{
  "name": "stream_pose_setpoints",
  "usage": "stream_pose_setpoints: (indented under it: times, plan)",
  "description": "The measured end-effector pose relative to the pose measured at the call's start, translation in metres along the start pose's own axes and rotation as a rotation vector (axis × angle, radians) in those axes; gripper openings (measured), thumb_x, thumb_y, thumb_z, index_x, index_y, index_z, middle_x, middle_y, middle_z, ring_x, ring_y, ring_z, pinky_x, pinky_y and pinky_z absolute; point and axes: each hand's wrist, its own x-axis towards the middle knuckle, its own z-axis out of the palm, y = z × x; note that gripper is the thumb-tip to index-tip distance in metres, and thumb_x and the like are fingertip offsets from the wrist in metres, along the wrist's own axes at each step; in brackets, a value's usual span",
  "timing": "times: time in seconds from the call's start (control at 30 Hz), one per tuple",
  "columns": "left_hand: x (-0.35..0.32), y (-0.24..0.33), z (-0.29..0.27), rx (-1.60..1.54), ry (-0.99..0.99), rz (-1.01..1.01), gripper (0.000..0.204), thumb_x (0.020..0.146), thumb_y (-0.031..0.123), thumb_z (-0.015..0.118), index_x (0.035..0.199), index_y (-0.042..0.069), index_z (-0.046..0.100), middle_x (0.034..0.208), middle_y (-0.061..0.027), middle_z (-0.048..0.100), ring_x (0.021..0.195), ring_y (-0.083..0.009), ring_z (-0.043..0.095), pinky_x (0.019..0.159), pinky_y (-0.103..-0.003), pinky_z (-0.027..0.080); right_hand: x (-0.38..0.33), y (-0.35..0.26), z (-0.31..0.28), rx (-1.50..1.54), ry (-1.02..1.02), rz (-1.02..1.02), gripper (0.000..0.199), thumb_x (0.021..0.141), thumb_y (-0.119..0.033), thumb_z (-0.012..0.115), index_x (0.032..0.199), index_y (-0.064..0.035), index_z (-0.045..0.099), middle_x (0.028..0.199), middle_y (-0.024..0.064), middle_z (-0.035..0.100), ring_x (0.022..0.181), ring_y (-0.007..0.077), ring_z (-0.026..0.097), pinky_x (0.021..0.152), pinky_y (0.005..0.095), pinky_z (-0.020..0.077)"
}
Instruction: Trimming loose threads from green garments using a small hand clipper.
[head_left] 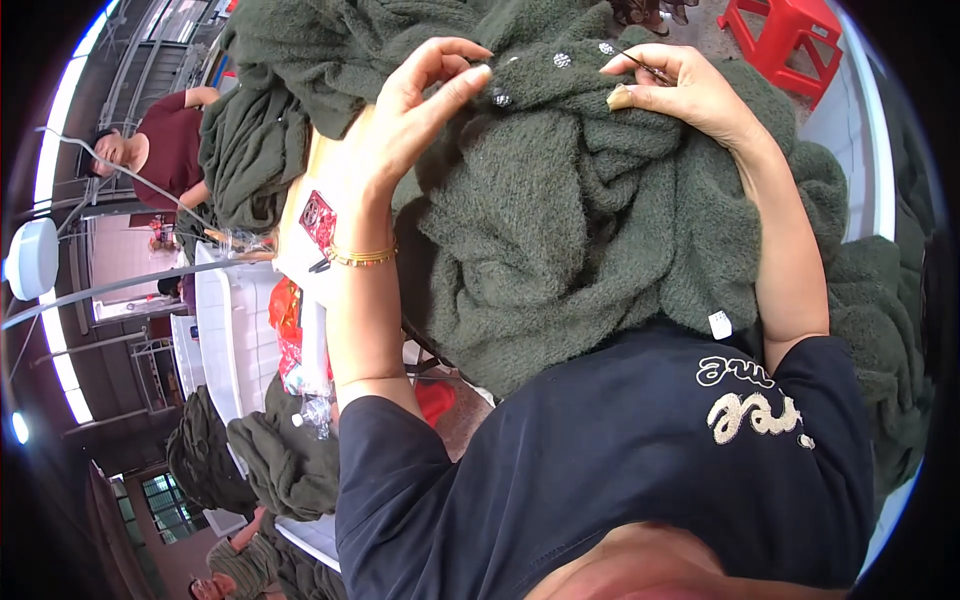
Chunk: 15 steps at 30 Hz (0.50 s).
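while the dark green fleece garment (560,230) lies bunched across the lap, the left hand (410,120) pinches its edge by a silvery stud (502,98). the right hand (690,95), close by, clamps a thin needle (640,62) against the fabric. beyond them stands a red stool (790,40).

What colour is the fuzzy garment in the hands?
Dark olive green garment, with small silvery buttons near the fingers. Head view shows it.
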Motion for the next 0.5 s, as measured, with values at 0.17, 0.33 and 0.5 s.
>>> stream_pose_setpoints:
  times: [0.17,0.33,0.5]
  plan:
    - [-0.002,0.009,0.012,0.341,0.039,0.152,0.033,0.081,0.016,0.075,0.109,0.007,0.062,0.102,0.0009,0.057,0.092,-0.0102,0.053,0.086,-0.026,0.044,0.001,0.008,0.0,0.057,-0.027,-0.04,0.03,0.086,-0.016,0.067,0.112,-0.0023,0.064,0.067,-0.0093,0.043,0.064,-0.0014,0.043,0.061,0.016,0.0363]
    - [-0.005,0.008,0.019,0.27,0.09,0.124,0.031,0.077,0.014,0.078,0.103,0.006,0.063,0.113,-0.0031,0.056,0.101,-0.015,0.055,0.088,-0.029,0.045,0.001,0.008,0.001,0.07,-0.044,-0.046,0.03,0.086,-0.015,0.067,0.113,-0.0017,0.063,0.068,-0.0083,0.046,0.064,-0.0017,0.044,0.061,0.0155,0.0364]
    - [-0.004,0.006,0.026,0.467,0.144,0.282,0.026,0.074,0.019,0.08,0.093,0.005,0.069,0.099,-0.0061,0.06,0.095,-0.0191,0.059,0.081,-0.03,0.048,-0.002,0.003,0.002,0.007,-0.017,-0.049,0.028,0.085,-0.015,0.067,0.11,-0.0025,0.065,0.067,-0.0089,0.045,0.062,-0.0013,0.039,0.058,0.0163,0.0336]
